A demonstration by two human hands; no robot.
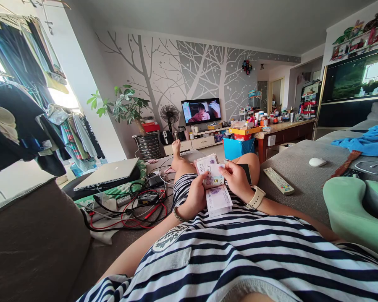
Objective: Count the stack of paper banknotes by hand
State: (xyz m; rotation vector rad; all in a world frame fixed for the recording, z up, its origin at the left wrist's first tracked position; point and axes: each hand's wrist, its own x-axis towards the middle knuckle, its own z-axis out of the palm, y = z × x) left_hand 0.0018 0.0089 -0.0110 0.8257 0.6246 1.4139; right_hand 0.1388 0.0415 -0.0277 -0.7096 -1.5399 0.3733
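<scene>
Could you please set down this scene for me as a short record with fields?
Place: living room, person reclined on a grey fabric sofa
Hands: left hand and right hand both grip a stack of purple-and-white paper banknotes over the lap
To their right: slim white remote control, white oval computer mouse on the sofa
To their left: closed silver laptop, tangled red and black cables
Far wall: television switched on

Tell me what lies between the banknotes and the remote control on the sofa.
In the head view: the right hand pinching the banknotes, its white watch, then a bare strip of grey sofa before the remote control.
</scene>
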